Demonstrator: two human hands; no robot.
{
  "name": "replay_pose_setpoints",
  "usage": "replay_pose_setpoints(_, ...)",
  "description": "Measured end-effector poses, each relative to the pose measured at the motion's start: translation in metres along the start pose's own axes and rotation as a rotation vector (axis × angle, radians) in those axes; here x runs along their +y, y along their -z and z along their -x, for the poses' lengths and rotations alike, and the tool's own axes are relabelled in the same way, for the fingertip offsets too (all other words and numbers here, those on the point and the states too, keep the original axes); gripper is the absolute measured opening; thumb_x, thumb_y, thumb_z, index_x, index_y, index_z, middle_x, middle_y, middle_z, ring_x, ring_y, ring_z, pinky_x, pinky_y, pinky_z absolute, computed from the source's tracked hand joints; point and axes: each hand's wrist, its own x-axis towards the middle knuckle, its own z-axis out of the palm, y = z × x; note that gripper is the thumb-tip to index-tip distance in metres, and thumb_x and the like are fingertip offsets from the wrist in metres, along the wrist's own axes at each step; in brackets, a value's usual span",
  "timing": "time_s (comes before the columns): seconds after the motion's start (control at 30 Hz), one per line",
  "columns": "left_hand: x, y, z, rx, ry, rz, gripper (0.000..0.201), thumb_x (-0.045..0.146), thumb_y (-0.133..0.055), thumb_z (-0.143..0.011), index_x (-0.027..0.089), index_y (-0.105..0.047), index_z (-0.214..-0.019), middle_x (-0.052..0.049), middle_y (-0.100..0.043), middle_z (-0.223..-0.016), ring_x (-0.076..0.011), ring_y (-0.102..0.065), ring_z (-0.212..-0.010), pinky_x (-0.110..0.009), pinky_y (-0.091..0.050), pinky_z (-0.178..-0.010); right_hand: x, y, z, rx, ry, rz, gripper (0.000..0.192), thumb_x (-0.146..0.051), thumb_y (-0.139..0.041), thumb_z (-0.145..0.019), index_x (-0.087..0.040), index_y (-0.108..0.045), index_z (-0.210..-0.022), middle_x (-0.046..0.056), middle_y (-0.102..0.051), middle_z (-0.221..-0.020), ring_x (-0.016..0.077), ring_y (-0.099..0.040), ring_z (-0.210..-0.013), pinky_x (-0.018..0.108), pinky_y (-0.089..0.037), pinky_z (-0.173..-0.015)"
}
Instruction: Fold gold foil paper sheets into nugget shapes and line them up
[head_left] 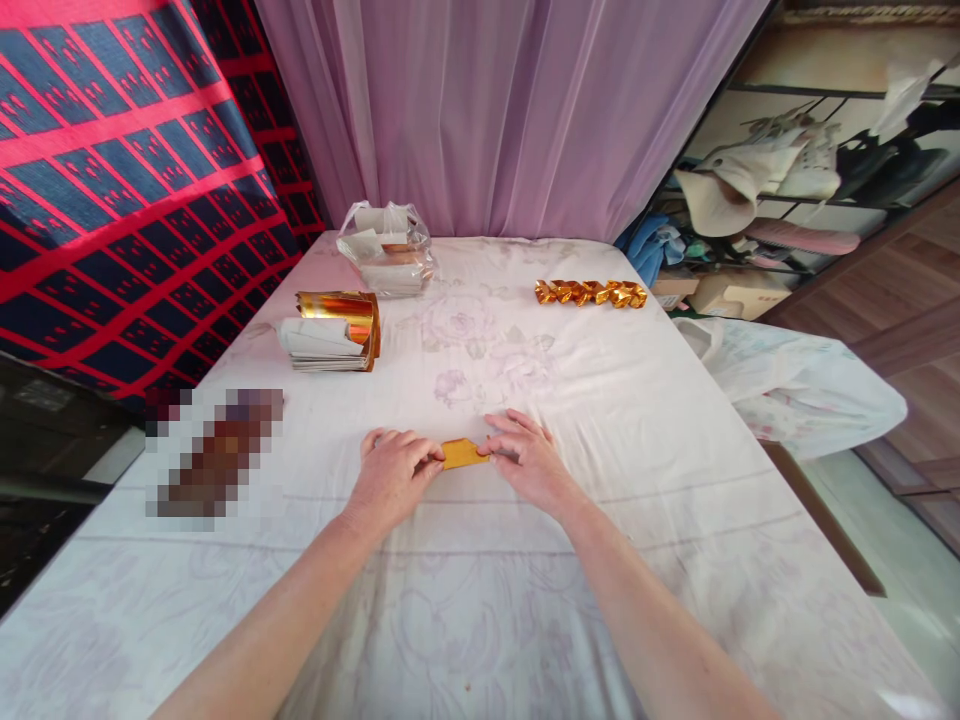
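A small piece of folded gold paper [465, 454] lies flat near the middle of the table, its upper right corner slanted. Its left end is pinched by my left hand [396, 470], thumb against fingertips. At the other end, the thumb and a finger of my right hand [529, 458] grip the paper, while the other fingers stretch forward over the cloth. Farther off to the left stands a stack of gold foil and white paper sheets [330, 335], some of them curled. A row of folded gold foil pieces [591, 293] rests at the back right.
A clear plastic bag [390, 250] with paper sheets sits at the back left. A flowered cloth [480, 610] covers the table. Purple curtains [480, 110] hang behind it. At right are a shelf with caps [720, 190] and a white bag [817, 385]. Something pixelated lies at left.
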Motion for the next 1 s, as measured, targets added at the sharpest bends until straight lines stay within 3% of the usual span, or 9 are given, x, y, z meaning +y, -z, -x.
replay_pose_setpoints(0.17, -0.01, 0.001, 0.002, -0.015, 0.0, 0.041, 0.017, 0.02, -0.061, -0.084, 0.03, -0.073, -0.091, 0.001, -0.073, -0.091, -0.0205, -0.062, -0.092, -0.044, -0.034, -0.099, 0.002, -0.002, -0.002, -0.006, -0.004, -0.017, 0.032, -0.008, -0.059, -0.078, -0.032, -0.076, -0.09, 0.0, -0.062, -0.134, 0.0279, -0.04, -0.137, 0.063, -0.028, -0.108)
replay_pose_setpoints(0.53, -0.014, 0.005, -0.003, -0.057, 0.097, 0.103, 0.026, 0.017, -0.058, -0.075, 0.026, -0.068, -0.098, 0.002, -0.072, -0.084, -0.0203, -0.064, -0.088, -0.042, -0.037, -0.101, -0.004, 0.001, -0.004, -0.007, -0.05, -0.025, 0.027, -0.007, -0.062, -0.075, -0.028, -0.074, -0.087, 0.001, -0.062, -0.135, 0.028, -0.04, -0.138, 0.059, -0.028, -0.109)
replay_pose_setpoints(0.7, -0.011, 0.008, -0.005, -0.068, 0.107, 0.083, 0.03, 0.017, -0.057, -0.075, 0.026, -0.069, -0.101, 0.004, -0.073, -0.083, -0.0181, -0.066, -0.084, -0.04, -0.038, -0.1, -0.004, -0.001, -0.005, 0.001, -0.047, -0.007, 0.027, -0.007, -0.063, -0.075, -0.028, -0.074, -0.087, 0.001, -0.062, -0.135, 0.0278, -0.041, -0.137, 0.057, -0.03, -0.109)
replay_pose_setpoints(0.87, -0.002, 0.009, 0.0, -0.027, 0.127, 0.026, 0.036, 0.015, -0.055, -0.076, 0.026, -0.069, -0.108, 0.002, -0.073, -0.087, -0.0204, -0.065, -0.091, -0.041, -0.037, -0.098, 0.001, -0.005, -0.003, 0.056, 0.006, 0.028, 0.037, -0.008, -0.063, -0.074, -0.028, -0.071, -0.105, 0.005, -0.06, -0.136, 0.0273, -0.043, -0.135, 0.053, -0.035, -0.106)
replay_pose_setpoints(1.0, 0.013, 0.01, 0.003, -0.002, 0.119, -0.038, 0.024, 0.031, -0.061, -0.082, 0.026, -0.07, -0.104, -0.003, -0.073, -0.097, -0.0259, -0.063, -0.1, -0.046, -0.034, -0.097, 0.004, -0.008, -0.002, 0.083, 0.029, 0.064, 0.039, -0.011, -0.063, -0.076, -0.027, -0.069, -0.111, 0.007, -0.057, -0.139, 0.0272, -0.043, -0.135, 0.051, -0.036, -0.106)
